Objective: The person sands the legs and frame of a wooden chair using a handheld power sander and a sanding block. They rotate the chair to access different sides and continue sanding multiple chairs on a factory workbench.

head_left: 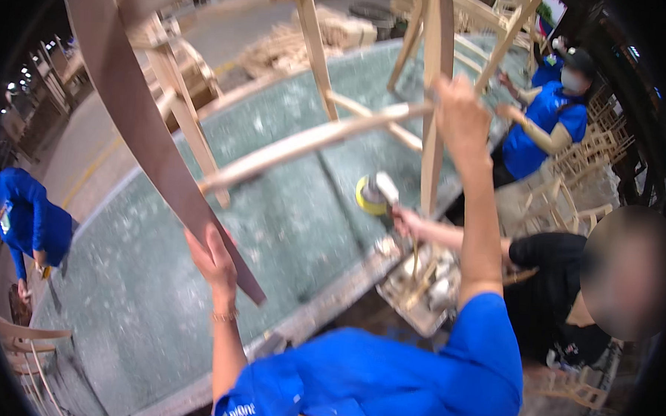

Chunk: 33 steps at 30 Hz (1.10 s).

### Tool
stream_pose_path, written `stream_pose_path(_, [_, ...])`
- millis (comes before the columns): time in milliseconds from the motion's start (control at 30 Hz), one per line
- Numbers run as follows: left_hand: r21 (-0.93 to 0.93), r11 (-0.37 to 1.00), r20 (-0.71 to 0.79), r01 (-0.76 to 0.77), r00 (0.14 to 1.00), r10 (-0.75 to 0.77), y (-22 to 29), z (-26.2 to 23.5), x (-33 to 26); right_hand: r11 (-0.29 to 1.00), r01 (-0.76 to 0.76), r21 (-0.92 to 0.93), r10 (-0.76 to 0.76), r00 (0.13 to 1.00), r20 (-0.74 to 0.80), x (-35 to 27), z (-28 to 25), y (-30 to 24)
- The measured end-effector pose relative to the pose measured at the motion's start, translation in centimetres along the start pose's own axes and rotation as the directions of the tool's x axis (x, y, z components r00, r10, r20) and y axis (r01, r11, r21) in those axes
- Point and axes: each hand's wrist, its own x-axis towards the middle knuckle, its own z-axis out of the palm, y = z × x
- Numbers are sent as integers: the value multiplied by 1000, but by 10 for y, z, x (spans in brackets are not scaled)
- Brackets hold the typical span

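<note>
A pale wooden chair frame (317, 144) is tilted up in front of me, above a green-grey tabletop. My left hand (215, 259) is closed around the lower part of its long, curved, brown-looking leg (147, 129), near the tapered end. On the other side, my right hand (462, 117) is raised and closed on the lighter leg (432, 164). A rounded rail joins these two legs. Some finger contact is hidden behind the wood, and the right hand is slightly blurred.
Beside me, a person in black holds a power sander (374, 193) with a yellow pad near the chair. A cluttered tray (434, 283) sits by the table (135, 303) edge. People in blue stand at far right and left. Wooden parts (303, 43) are piled beyond.
</note>
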Motion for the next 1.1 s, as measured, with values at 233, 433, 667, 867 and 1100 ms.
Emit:
stream_pose_path(233, [37,999,-18,11,1000,-10,1,-5,-11,997,-45,-69,51,996,78,-7,-29,-11])
stream_pose_path(433, [-11,1000,18,15,1000,-15,4,3,-6,980,-21,200,85,946,-314,-15,46,17])
stream_pose_path(667, [-6,1000,-12,6,1000,-6,1,-2,-6,945,-54,322,213,848,-485,-40,48,-9])
stream_pose_path(867, [-7,1000,-5,1,1000,-1,8,0,-6,975,-46,217,178,747,-640,-38,86,-7])
stream_pose_path(1100, [15,1000,-22,1,1000,0,0,-6,-9,972,-57,229,186,782,-595,-41,51,-5])
